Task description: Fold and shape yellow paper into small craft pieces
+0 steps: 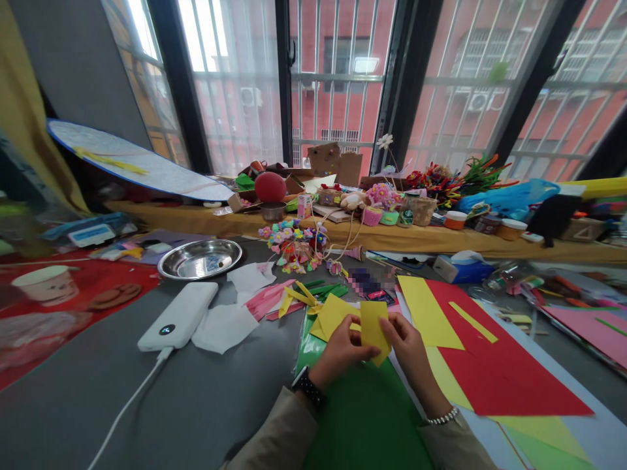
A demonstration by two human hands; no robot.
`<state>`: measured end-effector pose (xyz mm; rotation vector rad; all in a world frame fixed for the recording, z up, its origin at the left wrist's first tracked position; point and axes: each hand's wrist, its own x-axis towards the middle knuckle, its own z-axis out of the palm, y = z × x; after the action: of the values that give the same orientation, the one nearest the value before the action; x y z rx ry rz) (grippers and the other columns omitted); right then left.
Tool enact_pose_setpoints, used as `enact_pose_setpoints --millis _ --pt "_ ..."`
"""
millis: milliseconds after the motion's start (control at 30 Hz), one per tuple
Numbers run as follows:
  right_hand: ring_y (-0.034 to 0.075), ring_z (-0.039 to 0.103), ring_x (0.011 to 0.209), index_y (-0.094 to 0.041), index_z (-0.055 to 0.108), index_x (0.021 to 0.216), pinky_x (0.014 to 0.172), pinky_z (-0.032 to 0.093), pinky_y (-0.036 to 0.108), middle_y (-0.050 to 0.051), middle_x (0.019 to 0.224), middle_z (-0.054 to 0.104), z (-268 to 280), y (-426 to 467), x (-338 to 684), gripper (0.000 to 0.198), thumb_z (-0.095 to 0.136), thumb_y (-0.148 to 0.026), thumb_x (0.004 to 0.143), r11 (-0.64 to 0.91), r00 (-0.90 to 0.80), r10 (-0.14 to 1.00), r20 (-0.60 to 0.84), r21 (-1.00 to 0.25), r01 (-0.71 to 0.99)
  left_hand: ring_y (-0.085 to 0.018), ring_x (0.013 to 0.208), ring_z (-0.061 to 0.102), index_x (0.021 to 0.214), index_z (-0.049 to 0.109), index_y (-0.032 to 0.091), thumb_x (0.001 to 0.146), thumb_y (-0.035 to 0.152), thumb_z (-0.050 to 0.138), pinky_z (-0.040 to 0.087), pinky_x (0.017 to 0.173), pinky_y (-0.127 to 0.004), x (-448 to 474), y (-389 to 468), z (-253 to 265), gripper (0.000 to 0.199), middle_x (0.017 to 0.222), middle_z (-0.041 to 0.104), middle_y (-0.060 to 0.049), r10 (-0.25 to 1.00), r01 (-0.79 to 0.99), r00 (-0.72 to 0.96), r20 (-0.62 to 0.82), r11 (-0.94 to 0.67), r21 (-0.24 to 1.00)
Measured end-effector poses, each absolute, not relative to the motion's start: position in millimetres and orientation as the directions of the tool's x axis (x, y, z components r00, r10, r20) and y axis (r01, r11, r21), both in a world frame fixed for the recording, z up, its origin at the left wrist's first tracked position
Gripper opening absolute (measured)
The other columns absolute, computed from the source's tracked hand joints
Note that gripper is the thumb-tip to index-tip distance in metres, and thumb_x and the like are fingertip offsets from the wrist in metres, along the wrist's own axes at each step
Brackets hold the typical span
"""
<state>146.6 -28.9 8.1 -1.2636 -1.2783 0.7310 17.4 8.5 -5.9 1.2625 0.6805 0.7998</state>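
Observation:
Between my two hands, a small rectangle of yellow paper is held up over a green sheet. My left hand pinches its lower left side with thumb and fingers. At its right edge, my right hand grips the paper near the upper corner. Just behind the left hand lie more yellow paper pieces, partly covered by it. Folded yellow strips and pink paper strips rest to the left of these.
A white power bank with a cable lies left, near a metal plate. Red paper and a yellow sheet are on the right. Pom-pom flowers stand behind, before a cluttered window ledge.

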Motion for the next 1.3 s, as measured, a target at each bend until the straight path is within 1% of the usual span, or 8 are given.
enact_pose_setpoints --millis 167,300,400,500,633,800,967,1300 --pt "0.013 0.046 0.054 -0.016 0.049 0.069 0.046 0.036 0.021 0.0 0.061 0.051 6 -29 146 0.027 0.045 -0.042 0.072 0.228 0.161 0.948 0.276 -0.937 0.266 -0.013 0.059 0.055 0.086 0.046 0.014 0.058 0.033 0.063 0.039 0.051 -0.02 17 9 -4 0.037 0.067 0.059 -0.003 0.849 -0.17 0.525 0.058 0.038 0.985" --pt "0.013 0.045 0.053 -0.016 0.05 0.068 0.046 0.035 0.02 -0.001 0.059 0.05 5 -28 145 0.028 0.045 -0.043 0.071 0.219 0.111 0.955 0.274 -0.909 0.356 -0.011 0.056 0.049 0.067 0.054 0.011 0.063 0.034 0.057 0.036 0.05 -0.018 15 11 1 0.024 0.06 0.054 0.0 0.907 -0.132 0.389 0.159 -0.115 0.984" --pt "0.012 0.044 0.052 -0.015 0.051 0.071 0.047 0.035 0.02 -0.001 0.058 0.048 8 -29 144 0.026 0.045 -0.041 0.072 0.239 0.177 0.924 0.338 -0.874 0.424 -0.009 0.051 0.045 0.058 0.053 0.011 0.064 0.034 0.056 0.033 0.046 -0.018 14 11 1 0.024 0.054 0.05 0.002 0.91 -0.101 0.381 0.164 -0.135 0.986" --pt "0.013 0.046 0.055 -0.016 0.05 0.074 0.05 0.038 0.021 -0.001 0.06 0.048 9 -30 144 0.024 0.047 -0.039 0.071 0.261 0.228 0.895 0.383 -0.865 0.428 -0.01 0.052 0.045 0.06 0.054 0.011 0.063 0.035 0.056 0.034 0.047 -0.018 15 10 -1 0.024 0.054 0.051 0.001 0.909 -0.071 0.387 0.153 -0.136 0.988" --pt "0.016 0.051 0.063 -0.016 0.049 0.08 0.059 0.043 0.024 0.003 0.068 0.052 9 -31 143 0.021 0.048 -0.035 0.071 0.293 0.225 0.883 0.412 -0.858 0.423 -0.011 0.056 0.047 0.068 0.056 0.011 0.063 0.035 0.056 0.036 0.05 -0.019 16 10 -4 0.025 0.061 0.053 -0.001 0.904 -0.057 0.401 0.148 -0.137 0.989" --pt "0.016 0.052 0.064 -0.016 0.05 0.083 0.061 0.043 0.026 0.004 0.071 0.054 9 -32 141 0.021 0.048 -0.033 0.071 0.315 0.218 0.86 0.461 -0.817 0.484 -0.009 0.051 0.043 0.061 0.052 0.012 0.063 0.038 0.055 0.033 0.046 -0.018 15 10 -3 0.026 0.055 0.047 0.001 0.916 -0.048 0.367 0.161 -0.154 0.987" --pt "0.014 0.05 0.055 -0.016 0.051 0.079 0.05 0.04 0.023 0.002 0.063 0.054 6 -31 141 0.025 0.047 -0.039 0.071 0.221 0.262 0.895 0.36 -0.87 0.44 -0.007 0.046 0.032 0.05 0.043 0.013 0.063 0.039 0.053 0.024 0.041 -0.017 15 10 -3 0.03 0.047 0.033 0.005 0.921 0.081 0.324 0.215 -0.253 0.964" --pt "0.016 0.052 0.057 -0.014 0.054 0.074 0.048 0.04 0.023 0.004 0.066 0.058 6 -31 143 0.03 0.047 -0.043 0.071 0.179 0.268 0.921 0.282 -0.919 0.35 -0.007 0.045 0.029 0.047 0.041 0.014 0.067 0.036 0.048 0.021 0.042 -0.018 15 2 4 0.031 0.047 0.033 0.005 0.897 0.193 0.312 0.313 -0.382 0.904"
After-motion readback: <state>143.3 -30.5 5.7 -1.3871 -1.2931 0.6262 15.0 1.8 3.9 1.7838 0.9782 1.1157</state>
